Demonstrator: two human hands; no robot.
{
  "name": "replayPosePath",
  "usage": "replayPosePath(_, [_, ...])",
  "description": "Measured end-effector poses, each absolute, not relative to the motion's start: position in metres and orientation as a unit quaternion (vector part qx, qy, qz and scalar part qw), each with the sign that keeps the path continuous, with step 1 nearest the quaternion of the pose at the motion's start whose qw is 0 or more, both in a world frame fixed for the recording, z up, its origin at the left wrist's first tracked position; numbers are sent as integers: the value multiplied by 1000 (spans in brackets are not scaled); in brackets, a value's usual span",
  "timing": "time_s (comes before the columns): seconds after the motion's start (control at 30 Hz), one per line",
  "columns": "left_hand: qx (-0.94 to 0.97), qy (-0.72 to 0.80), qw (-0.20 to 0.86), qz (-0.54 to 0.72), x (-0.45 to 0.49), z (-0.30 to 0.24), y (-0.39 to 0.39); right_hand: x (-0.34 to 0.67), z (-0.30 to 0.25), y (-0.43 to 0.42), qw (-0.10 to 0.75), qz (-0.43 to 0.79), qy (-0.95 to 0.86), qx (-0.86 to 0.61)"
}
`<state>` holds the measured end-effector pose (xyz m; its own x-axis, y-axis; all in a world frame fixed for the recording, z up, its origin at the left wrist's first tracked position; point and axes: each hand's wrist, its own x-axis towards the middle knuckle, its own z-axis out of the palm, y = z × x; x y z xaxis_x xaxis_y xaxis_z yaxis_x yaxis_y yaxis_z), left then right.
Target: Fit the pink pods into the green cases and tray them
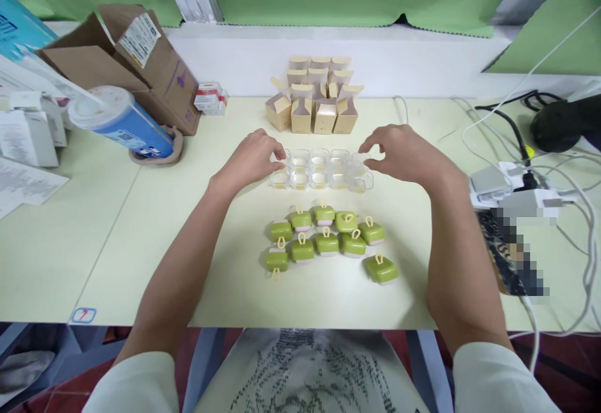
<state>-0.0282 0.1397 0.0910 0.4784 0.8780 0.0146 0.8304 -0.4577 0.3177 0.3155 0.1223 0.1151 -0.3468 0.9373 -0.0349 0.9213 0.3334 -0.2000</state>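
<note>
Two rows of clear plastic trays (320,170) lie on the pale table (94,231) between my hands. My left hand (251,159) has curled fingers pressed on the left end of the rows. At the right end, my right hand (399,150) pinches the rim of the clear trays. Nearer to me sit several green square cases with yellow loops (326,241), one of them (382,269) apart at the right. Behind the trays stand several small tan cardboard boxes (314,97), some open.
A blue cup with a lid (119,122) rests on its side at the left, beside an open brown carton (136,56). Papers lie at the far left. Cables and a power strip (516,191) crowd the right side.
</note>
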Motion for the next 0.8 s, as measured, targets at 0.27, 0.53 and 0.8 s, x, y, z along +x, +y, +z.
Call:
replayPosePath(0.27, [853, 500, 140, 63, -22, 87, 139, 310, 92, 136, -61, 130, -801, -581])
replayPosePath(0.53, [847, 512, 133, 56, -15, 90, 136, 308, 91, 139, -61, 132, -817, -558])
replayPosePath(0.8, [848, 511, 131, 53, -16, 88, 138, 310, 89, 139, -42, 131, -808, -573])
